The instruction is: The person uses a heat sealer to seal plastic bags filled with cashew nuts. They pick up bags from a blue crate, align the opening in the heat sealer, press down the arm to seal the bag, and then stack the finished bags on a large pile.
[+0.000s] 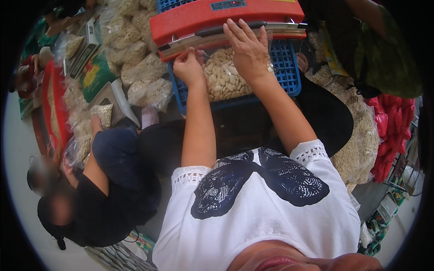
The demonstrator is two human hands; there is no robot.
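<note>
A clear plastic bag of pale, flat beans (224,77) lies on a blue plastic crate (288,67), with its top edge at the front of a red bag sealer (181,23). My left hand (188,68) is closed in a pinch on the bag's upper left corner, right by the sealer's edge. My right hand (249,53) lies over the bag's upper right part, fingers stretched out and apart. Its fingertips reach the dark bar handle (210,32) along the sealer's front. The palm hides some of the beans and part of the bag's mouth.
Filled clear bags (140,70) are heaped to the left, near scales (115,101) and a red basin (53,104). A person in dark clothes (113,180) sits close on my left, holding a small bag. At right lie a large sack (359,135) and red packets (392,131).
</note>
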